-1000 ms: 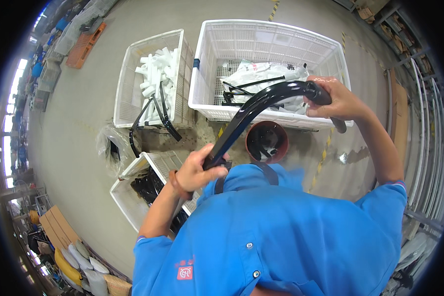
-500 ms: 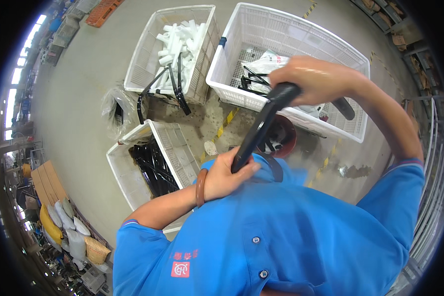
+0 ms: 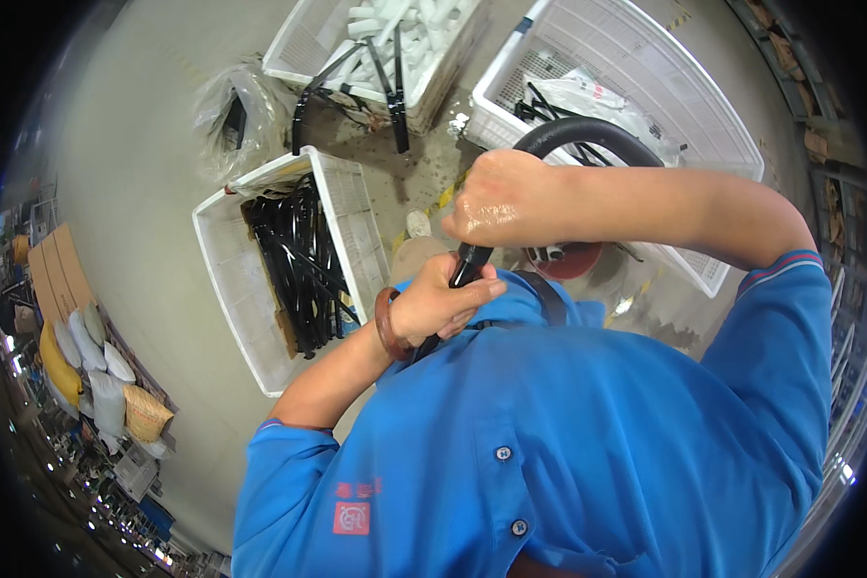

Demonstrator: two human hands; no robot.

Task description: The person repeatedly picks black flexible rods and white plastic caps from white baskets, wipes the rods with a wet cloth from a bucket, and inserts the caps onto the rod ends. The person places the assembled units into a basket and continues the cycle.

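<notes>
Both hands full, same object: black bent tube (image 3: 592,131), held in front of the person's body at the waist, over the floor. Right hand (image 3: 501,197) in a tight fist, skin wet-looking, around the straight part below the bend; left hand (image 3: 441,301) curled on the thinner glossy part lower down. Two grips in line probably keep the tube from twisting; the lower one near the waist likely braces it. Bend points away from the body; its far end is hidden by the right forearm.

Containers: lower-left white crate (image 3: 223,252) has a loose pile of glossy black tubes (image 3: 299,265), within left-arm reach, probably for easy grabbing. Upper-left crate (image 3: 308,39): short white tubes (image 3: 424,40), with black strips (image 3: 399,111) hanging over the near rim, likely too long to lie inside. Upper-right crate (image 3: 669,82): white sack (image 3: 602,96) plus thin black bars (image 3: 539,103). Red bucket (image 3: 580,262) mostly hidden by the arm, contents unclear. Clear plastic bag (image 3: 265,108) between the left crates, dark item inside, can't tell what.
</notes>
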